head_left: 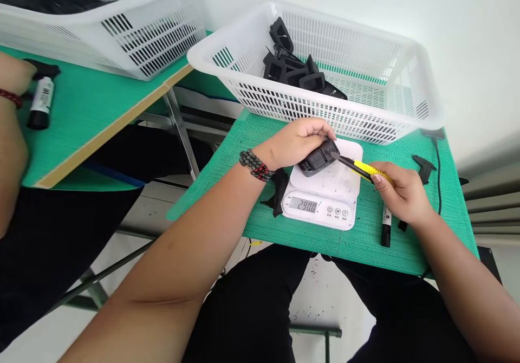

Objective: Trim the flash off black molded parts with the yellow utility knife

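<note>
My left hand (298,142) grips a black moulded plastic part (316,162) and holds it tilted over the white digital scale (345,189), whose display reads 290.0. In my right hand (400,189) is a yellow and black utility knife (363,169), its tip touching or very close to the right side of the part. Dark specks lie on the scale's plate. A crumpled black piece (280,189) sits against the scale's left side, below my left wrist.
Behind the scale, a white basket (430,97) holds several black parts. A marker (385,227), a black caliper (424,169) and a cable (439,179) lie on the right. Another person's arm (12,135), a second marker (41,103) and another basket (162,32) are on the left.
</note>
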`<state>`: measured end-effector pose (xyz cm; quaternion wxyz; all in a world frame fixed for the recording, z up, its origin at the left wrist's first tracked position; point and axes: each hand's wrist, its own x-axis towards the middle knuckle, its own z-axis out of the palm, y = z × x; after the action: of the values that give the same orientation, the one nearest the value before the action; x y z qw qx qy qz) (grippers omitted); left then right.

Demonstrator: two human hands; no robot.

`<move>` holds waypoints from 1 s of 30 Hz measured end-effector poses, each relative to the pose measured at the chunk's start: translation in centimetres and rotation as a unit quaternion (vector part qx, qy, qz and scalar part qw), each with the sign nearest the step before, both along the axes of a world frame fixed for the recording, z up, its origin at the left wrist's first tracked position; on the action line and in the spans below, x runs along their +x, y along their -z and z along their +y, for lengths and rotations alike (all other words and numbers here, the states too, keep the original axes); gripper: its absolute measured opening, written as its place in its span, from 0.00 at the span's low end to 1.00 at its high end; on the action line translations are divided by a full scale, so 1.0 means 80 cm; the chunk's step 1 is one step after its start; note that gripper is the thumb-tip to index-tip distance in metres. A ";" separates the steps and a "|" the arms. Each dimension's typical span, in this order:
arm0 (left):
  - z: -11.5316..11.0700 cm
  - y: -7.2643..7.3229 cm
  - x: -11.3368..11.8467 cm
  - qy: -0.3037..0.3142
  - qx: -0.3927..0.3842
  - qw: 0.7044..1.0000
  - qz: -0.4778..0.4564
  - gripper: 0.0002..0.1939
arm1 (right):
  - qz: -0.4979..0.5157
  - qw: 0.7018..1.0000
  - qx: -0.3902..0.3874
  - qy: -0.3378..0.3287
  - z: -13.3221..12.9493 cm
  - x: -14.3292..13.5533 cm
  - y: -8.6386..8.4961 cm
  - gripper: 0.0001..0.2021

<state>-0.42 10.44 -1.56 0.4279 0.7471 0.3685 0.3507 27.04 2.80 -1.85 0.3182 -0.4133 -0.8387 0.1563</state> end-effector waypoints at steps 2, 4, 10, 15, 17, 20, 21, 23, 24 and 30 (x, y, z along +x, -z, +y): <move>0.000 0.000 0.000 0.003 -0.001 1.000 0.002 0.11 | -0.001 1.000 0.005 -0.003 0.000 0.000 0.000 0.17; 0.000 0.000 -0.001 0.003 0.001 1.000 0.005 0.11 | -0.002 1.000 0.009 -0.005 0.000 0.000 0.000 0.17; 0.001 0.000 -0.001 0.004 -0.008 1.000 0.001 0.11 | -0.008 1.000 0.009 -0.008 0.000 0.000 -0.001 0.16; 0.001 0.001 0.000 0.001 -0.010 1.000 0.001 0.11 | -0.009 1.000 0.008 -0.012 -0.001 0.000 -0.001 0.16; 0.001 0.000 -0.001 0.002 -0.011 1.000 0.000 0.11 | -0.012 1.000 0.009 -0.010 -0.001 0.000 -0.001 0.16; 0.000 -0.001 -0.001 0.002 -0.009 1.000 0.002 0.11 | -0.011 1.000 0.013 -0.013 -0.001 0.001 -0.001 0.15; 0.000 -0.001 -0.001 0.002 -0.008 1.000 0.002 0.11 | -0.010 1.000 0.014 -0.016 -0.001 0.001 -0.001 0.14; 0.000 0.000 -0.001 0.002 -0.008 1.000 0.000 0.11 | -0.008 1.000 0.015 -0.018 -0.001 0.001 0.000 0.14; 0.000 0.000 -0.001 0.003 -0.009 1.000 -0.003 0.11 | -0.008 1.000 0.015 -0.018 -0.001 0.001 0.000 0.14; 0.001 0.001 0.000 0.008 -0.014 1.000 -0.011 0.11 | -0.011 1.000 0.013 -0.021 -0.001 0.001 0.001 0.14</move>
<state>-0.45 10.50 -1.62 0.4449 0.7401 0.3630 0.3500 27.11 2.76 -1.90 0.3111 -0.3933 -0.8525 0.1474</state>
